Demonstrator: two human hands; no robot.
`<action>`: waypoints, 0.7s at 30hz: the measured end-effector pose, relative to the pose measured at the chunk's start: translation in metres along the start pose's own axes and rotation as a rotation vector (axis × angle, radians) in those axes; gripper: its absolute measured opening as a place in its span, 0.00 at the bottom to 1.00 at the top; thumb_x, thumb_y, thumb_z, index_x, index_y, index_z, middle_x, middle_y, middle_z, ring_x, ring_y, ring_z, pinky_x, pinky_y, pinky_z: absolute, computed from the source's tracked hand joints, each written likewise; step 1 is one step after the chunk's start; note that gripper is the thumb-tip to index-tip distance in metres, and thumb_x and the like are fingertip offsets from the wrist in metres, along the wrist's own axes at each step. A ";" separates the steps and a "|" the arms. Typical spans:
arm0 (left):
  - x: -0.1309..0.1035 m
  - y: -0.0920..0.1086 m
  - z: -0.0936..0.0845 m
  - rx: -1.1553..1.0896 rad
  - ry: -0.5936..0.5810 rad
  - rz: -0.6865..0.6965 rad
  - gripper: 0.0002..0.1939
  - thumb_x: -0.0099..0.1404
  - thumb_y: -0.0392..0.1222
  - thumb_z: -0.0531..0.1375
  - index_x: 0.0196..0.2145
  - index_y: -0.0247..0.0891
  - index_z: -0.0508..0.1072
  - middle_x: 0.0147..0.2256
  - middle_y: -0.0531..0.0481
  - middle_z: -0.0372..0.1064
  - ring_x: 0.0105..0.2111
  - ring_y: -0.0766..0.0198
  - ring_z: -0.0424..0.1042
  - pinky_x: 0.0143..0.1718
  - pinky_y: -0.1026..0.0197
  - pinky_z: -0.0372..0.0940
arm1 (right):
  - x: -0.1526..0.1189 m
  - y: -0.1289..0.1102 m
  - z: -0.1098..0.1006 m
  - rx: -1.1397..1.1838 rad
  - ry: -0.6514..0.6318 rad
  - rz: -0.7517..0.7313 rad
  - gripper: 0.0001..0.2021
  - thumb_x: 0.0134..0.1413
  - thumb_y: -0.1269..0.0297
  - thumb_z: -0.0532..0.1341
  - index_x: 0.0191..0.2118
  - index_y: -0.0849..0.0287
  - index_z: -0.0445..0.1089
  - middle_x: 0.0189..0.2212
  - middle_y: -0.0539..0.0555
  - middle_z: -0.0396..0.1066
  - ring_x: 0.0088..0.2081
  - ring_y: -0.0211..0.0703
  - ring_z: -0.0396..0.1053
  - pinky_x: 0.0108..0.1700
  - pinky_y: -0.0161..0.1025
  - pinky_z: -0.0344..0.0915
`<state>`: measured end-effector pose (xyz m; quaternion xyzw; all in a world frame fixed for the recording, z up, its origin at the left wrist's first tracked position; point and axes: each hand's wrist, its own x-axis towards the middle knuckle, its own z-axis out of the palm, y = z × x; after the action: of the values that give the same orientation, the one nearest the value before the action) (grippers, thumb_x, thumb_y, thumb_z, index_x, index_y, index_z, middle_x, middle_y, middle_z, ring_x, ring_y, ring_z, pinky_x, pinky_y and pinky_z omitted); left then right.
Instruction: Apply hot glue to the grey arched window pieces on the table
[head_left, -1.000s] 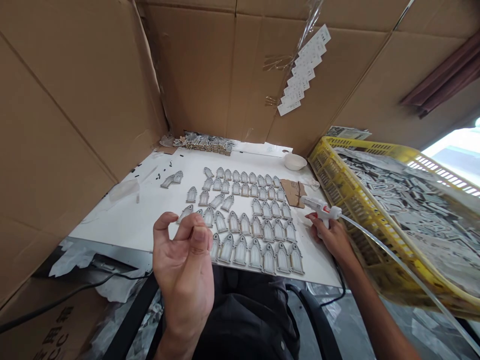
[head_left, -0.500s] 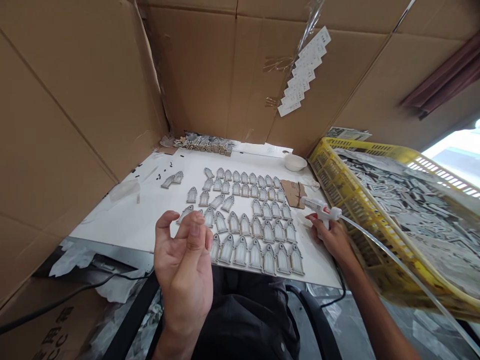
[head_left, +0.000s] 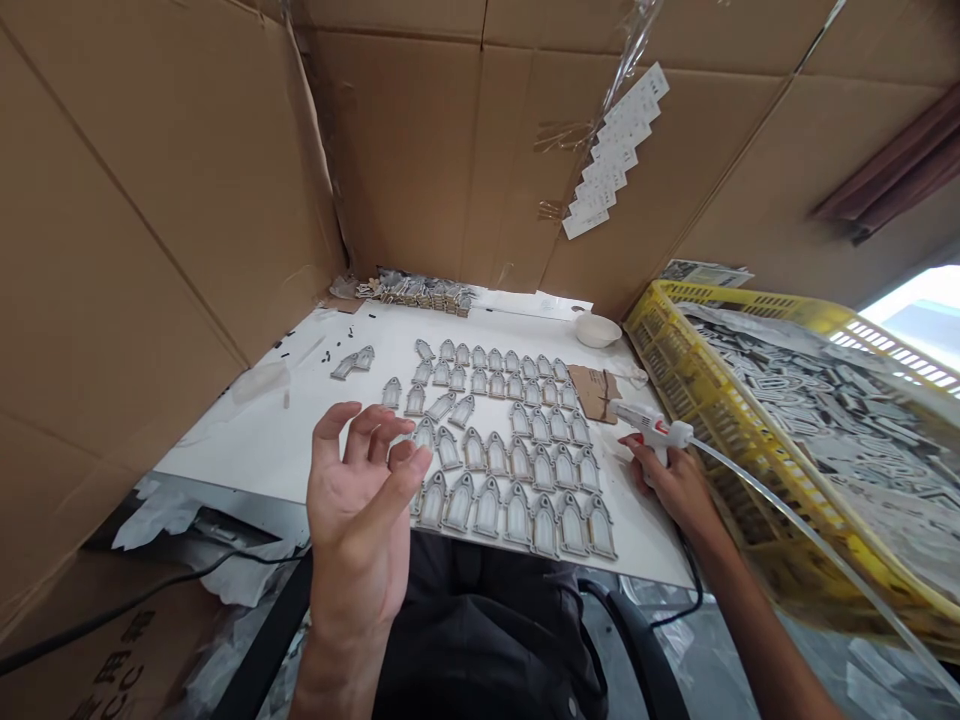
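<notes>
Left hand (head_left: 361, 520): one, raised, fingers curled, loosely parted from thumb. Right hand (head_left: 679, 488): wrapped round one glue gun (head_left: 654, 428). Between them, arched frames (head_left: 517, 515) lie in rows on one white table (head_left: 247, 450); nearest row, seemingly seven. Farther: one bowl (head_left: 598, 331).

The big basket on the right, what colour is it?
The basket is yellow; it shows best in the head view.
</notes>
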<state>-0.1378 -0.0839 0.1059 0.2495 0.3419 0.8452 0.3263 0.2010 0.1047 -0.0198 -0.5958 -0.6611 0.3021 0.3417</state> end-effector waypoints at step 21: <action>-0.016 0.017 0.008 -0.078 -0.275 -0.038 0.11 0.72 0.50 0.76 0.43 0.44 0.83 0.23 0.58 0.66 0.25 0.68 0.67 0.29 0.67 0.70 | 0.000 0.003 0.001 -0.006 0.015 -0.023 0.24 0.61 0.35 0.62 0.29 0.51 0.74 0.15 0.50 0.69 0.19 0.49 0.68 0.30 0.46 0.66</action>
<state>-0.1282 -0.1018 0.1210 0.3437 0.2656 0.8094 0.3953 0.2026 0.1051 -0.0229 -0.5915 -0.6660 0.2916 0.3485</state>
